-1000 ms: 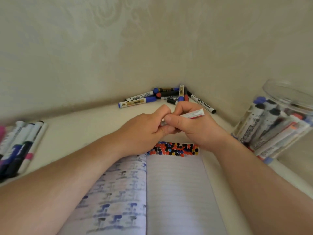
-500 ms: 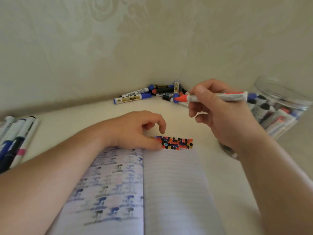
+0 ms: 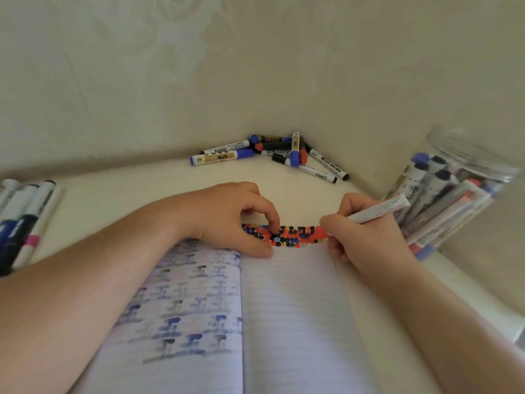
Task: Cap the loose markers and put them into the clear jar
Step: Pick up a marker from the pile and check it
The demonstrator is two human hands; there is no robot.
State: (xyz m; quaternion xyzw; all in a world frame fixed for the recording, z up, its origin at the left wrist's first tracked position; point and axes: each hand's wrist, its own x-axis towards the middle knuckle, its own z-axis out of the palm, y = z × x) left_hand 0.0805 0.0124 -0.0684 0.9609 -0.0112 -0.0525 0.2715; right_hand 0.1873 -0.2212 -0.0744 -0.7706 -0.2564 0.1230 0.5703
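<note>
The right hand point(image 3: 366, 240) grips a red marker point(image 3: 377, 209), tip at the notebook point(image 3: 298, 308); the left hand point(image 3: 227, 217), loosely curled, steadies the page. Left uncapped, the marker could smear ink near the clear jar point(image 3: 454, 191).

An open lined notebook point(image 3: 284, 322) lies on the cream table point(image 3: 142, 194).

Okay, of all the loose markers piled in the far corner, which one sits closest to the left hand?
The blue-capped marker with the gold label, lying at the pile's left edge, nearest the left hand; the rest lie further right.
</note>
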